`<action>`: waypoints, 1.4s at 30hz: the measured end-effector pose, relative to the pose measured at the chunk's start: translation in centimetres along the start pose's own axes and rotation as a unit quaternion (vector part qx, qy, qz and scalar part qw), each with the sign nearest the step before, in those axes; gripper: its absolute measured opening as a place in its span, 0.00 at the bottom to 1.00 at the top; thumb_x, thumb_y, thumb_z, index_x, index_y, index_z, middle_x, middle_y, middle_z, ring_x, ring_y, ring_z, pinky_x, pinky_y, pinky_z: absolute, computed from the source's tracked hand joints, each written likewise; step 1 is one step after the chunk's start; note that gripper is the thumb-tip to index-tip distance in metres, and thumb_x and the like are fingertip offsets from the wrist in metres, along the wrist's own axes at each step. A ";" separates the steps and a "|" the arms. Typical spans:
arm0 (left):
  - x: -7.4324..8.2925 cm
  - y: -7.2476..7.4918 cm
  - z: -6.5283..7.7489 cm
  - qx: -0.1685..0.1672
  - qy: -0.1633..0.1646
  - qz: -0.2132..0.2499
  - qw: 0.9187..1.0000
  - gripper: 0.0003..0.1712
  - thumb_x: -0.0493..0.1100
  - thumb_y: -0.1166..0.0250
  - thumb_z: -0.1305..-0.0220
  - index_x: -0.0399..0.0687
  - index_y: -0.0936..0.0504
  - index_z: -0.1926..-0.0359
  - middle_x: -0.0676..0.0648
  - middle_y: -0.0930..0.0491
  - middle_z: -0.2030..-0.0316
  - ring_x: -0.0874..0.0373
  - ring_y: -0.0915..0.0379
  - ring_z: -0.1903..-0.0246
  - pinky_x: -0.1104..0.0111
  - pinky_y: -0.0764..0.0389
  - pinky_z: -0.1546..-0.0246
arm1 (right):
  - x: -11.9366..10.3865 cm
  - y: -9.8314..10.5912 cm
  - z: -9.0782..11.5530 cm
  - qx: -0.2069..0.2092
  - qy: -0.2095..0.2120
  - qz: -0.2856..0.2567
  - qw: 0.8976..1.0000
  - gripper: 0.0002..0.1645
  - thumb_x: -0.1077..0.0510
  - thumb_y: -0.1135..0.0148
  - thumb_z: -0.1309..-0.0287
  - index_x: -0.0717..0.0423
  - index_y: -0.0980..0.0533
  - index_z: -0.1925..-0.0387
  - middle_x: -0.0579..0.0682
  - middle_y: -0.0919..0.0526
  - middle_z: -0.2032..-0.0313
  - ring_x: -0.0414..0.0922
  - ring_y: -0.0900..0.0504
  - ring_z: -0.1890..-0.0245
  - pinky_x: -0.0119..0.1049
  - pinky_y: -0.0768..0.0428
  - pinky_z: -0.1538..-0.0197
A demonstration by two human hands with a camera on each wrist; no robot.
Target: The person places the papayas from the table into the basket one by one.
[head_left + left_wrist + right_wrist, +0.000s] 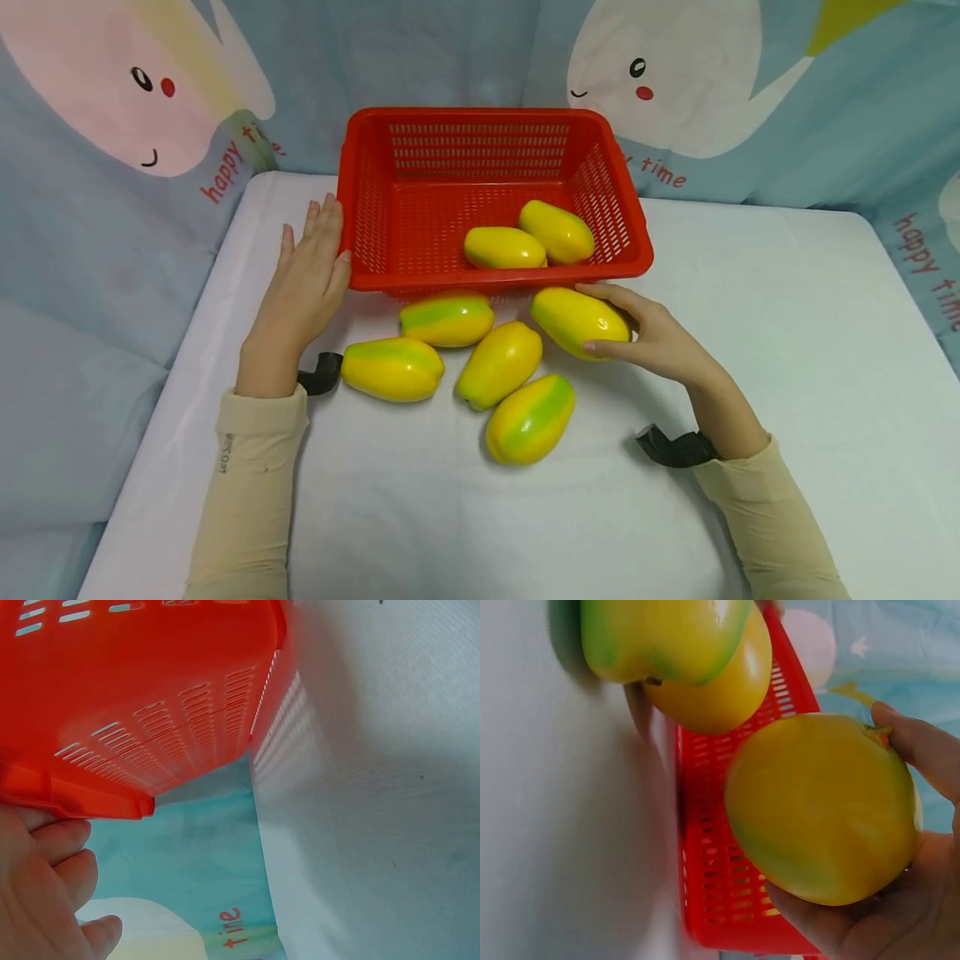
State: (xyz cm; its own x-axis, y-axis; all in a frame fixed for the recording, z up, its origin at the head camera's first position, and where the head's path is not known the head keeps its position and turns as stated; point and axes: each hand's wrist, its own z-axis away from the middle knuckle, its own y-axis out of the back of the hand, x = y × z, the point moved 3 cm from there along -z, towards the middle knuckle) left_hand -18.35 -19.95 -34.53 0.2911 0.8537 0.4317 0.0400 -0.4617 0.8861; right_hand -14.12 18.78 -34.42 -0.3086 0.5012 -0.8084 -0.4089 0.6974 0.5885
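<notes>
My right hand (pixel 660 337) grips a yellow-green papaya (pixel 581 323) between thumb and fingers, just in front of the red basket's near rim. In the right wrist view the held papaya (pixel 821 810) overlaps the basket wall (pixel 712 855), with a thumb and fingers around its end. My left hand (pixel 303 275) lies against the left side of the red plastic basket (pixel 427 221), fingers fairly straight along the rim. From the left wrist, fingers (pixel 64 840) show right at the basket's rim (pixel 112 806). Inside the basket, two papayas (pixel 504 248) sit at the near right.
Several papayas (pixel 393 369) lie on the white-covered table (pixel 420 517) in front of the basket. A printed blue curtain (pixel 450 58) hangs behind the basket and along the table's sides. Black wrist mounts (pixel 678 448) stick out from both wrists.
</notes>
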 end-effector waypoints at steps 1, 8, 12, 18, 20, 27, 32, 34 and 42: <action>0.0 0.0 0.0 0.000 -0.002 0.001 1.000 0.34 0.47 0.64 0.28 0.41 0.60 0.26 0.47 0.63 0.27 0.54 0.73 0.28 0.52 0.72 0.32 | -0.1 0.0 0.0 0.000 0.004 0.000 1.000 0.39 0.62 0.32 0.48 0.52 0.35 0.34 0.47 0.29 0.39 0.39 0.30 0.49 0.25 0.32 0.46; 0.1 0.0 0.0 0.004 -0.001 0.000 1.000 0.34 0.47 0.63 0.28 0.41 0.60 0.26 0.47 0.62 0.27 0.54 0.72 0.28 0.52 0.71 0.32 | -1.1 -0.1 0.0 -0.004 0.046 -0.010 0.999 0.39 0.66 0.32 0.50 0.54 0.34 0.35 0.48 0.28 0.41 0.41 0.29 0.51 0.25 0.31 0.47; 0.1 0.1 0.0 0.006 0.001 -0.001 1.000 0.34 0.48 0.63 0.28 0.41 0.60 0.26 0.47 0.62 0.27 0.54 0.72 0.28 0.52 0.71 0.32 | -1.6 -0.1 -0.2 -0.008 0.059 -0.011 0.998 0.39 0.67 0.32 0.50 0.54 0.34 0.35 0.47 0.28 0.42 0.42 0.28 0.51 0.27 0.29 0.47; 0.2 0.0 0.0 0.008 0.003 -0.001 1.000 0.35 0.48 0.62 0.28 0.42 0.59 0.26 0.47 0.61 0.27 0.54 0.71 0.28 0.51 0.71 0.32 | -2.2 -0.1 -0.2 -0.024 0.070 -0.008 0.997 0.41 0.66 0.31 0.51 0.52 0.34 0.35 0.45 0.29 0.41 0.41 0.28 0.50 0.28 0.29 0.47; 0.3 0.1 0.0 0.008 0.003 -0.001 1.000 0.35 0.48 0.62 0.28 0.42 0.59 0.26 0.46 0.61 0.27 0.54 0.71 0.28 0.51 0.70 0.32 | -2.5 -0.2 -0.2 -0.028 0.073 -0.009 0.997 0.42 0.66 0.30 0.51 0.52 0.35 0.34 0.45 0.29 0.40 0.41 0.29 0.49 0.28 0.29 0.47; 0.2 0.1 0.1 0.007 0.006 -0.001 1.000 0.35 0.48 0.62 0.28 0.42 0.60 0.26 0.46 0.61 0.27 0.54 0.71 0.28 0.52 0.71 0.32 | -3.6 0.0 -0.4 -0.029 0.100 -0.011 0.995 0.43 0.68 0.30 0.53 0.54 0.35 0.34 0.47 0.30 0.38 0.41 0.29 0.46 0.28 0.30 0.44; 0.3 0.1 0.2 0.007 0.004 0.002 1.000 0.34 0.47 0.62 0.28 0.41 0.59 0.26 0.46 0.61 0.27 0.53 0.71 0.28 0.51 0.70 0.32 | -4.3 0.0 -0.8 -0.031 0.116 -0.013 0.993 0.43 0.68 0.30 0.53 0.57 0.35 0.34 0.48 0.30 0.38 0.41 0.30 0.45 0.29 0.30 0.43; 0.3 0.1 0.2 0.006 0.005 0.002 1.000 0.34 0.48 0.62 0.28 0.41 0.59 0.26 0.46 0.61 0.27 0.54 0.71 0.28 0.51 0.70 0.32 | -4.5 0.0 -1.0 -0.032 0.124 -0.015 0.992 0.43 0.68 0.30 0.53 0.57 0.35 0.34 0.48 0.30 0.39 0.41 0.29 0.46 0.29 0.29 0.44; 0.3 0.1 0.2 0.008 0.003 0.002 1.000 0.35 0.48 0.63 0.28 0.41 0.59 0.26 0.46 0.61 0.27 0.53 0.71 0.28 0.51 0.70 0.32 | -5.5 0.1 -1.7 -0.031 0.143 -0.035 0.989 0.42 0.70 0.30 0.54 0.57 0.34 0.35 0.48 0.30 0.39 0.43 0.29 0.47 0.31 0.29 0.44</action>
State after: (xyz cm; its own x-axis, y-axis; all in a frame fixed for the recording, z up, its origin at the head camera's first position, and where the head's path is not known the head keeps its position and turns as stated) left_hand -18.12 -19.81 -34.30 0.2846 0.8536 0.4363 0.0545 -0.4688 0.8816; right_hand -13.89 15.22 -29.95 -0.5048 0.2813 -0.8161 -0.4870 0.6878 0.5383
